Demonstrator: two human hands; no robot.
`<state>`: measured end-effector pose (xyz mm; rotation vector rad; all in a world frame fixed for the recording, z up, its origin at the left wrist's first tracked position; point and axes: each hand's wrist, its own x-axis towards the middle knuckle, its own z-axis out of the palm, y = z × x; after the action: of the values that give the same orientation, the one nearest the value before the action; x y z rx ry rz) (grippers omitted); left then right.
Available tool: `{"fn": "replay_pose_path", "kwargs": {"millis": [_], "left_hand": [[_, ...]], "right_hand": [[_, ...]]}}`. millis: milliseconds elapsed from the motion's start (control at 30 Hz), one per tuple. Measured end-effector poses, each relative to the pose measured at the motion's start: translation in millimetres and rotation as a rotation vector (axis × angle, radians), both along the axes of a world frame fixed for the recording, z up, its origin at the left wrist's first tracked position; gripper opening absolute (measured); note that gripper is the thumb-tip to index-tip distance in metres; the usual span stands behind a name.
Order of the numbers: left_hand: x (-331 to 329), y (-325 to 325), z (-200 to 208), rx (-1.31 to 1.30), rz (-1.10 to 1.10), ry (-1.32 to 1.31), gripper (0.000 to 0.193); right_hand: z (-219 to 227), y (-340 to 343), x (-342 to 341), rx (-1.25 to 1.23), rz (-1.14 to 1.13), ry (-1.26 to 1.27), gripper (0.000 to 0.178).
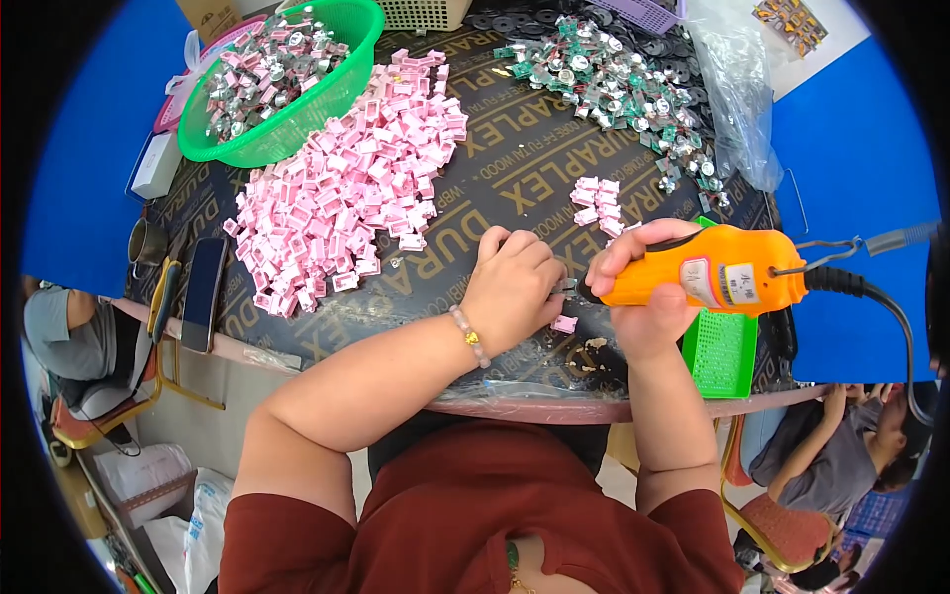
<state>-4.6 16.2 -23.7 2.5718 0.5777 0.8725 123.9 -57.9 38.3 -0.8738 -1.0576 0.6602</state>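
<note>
My right hand (643, 297) is wrapped around an orange electric screwdriver (727, 267), which lies sideways with its tip toward the left. At that tip my left hand (515, 282) has its fingers curled in, back of the hand up; whatever they pinch is hidden. A single small pink plastic housing (564, 324) lies on the dark table (460, 342) just below the tip. Above the screwdriver sits a short cluster of pink housings (597, 203). To the left spreads a big heap of loose pink housings (341, 188).
A green basket (361, 74) of metal and pink parts stands far left. Green circuit boards with round metal parts (584, 69) are heaped far right, beside clear plastic (732, 109). A green tray (737, 346) lies under the right wrist. A phone (205, 295) rests at left; the screwdriver's cable (881, 297) trails right.
</note>
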Motion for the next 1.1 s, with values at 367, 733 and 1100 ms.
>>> {"fn": "replay_pose_path", "kwargs": {"millis": [367, 733, 1100], "left_hand": [[3.8, -0.1, 7.7, 0.005, 0.063, -0.142, 0.024], [-3.5, 4.6, 14.1, -0.189, -0.076, -0.079, 0.011], [-3.7, 6.9, 12.8, -0.334, -0.190, -0.053, 0.020]], "right_hand": [[-0.5, -2.9, 4.4, 0.092, -0.007, 0.026, 0.061], [1.7, -15.4, 10.6, 0.274, 0.062, 0.154, 0.057], [3.0, -18.5, 15.9, 0.342, 0.136, 0.178, 0.060]]}}
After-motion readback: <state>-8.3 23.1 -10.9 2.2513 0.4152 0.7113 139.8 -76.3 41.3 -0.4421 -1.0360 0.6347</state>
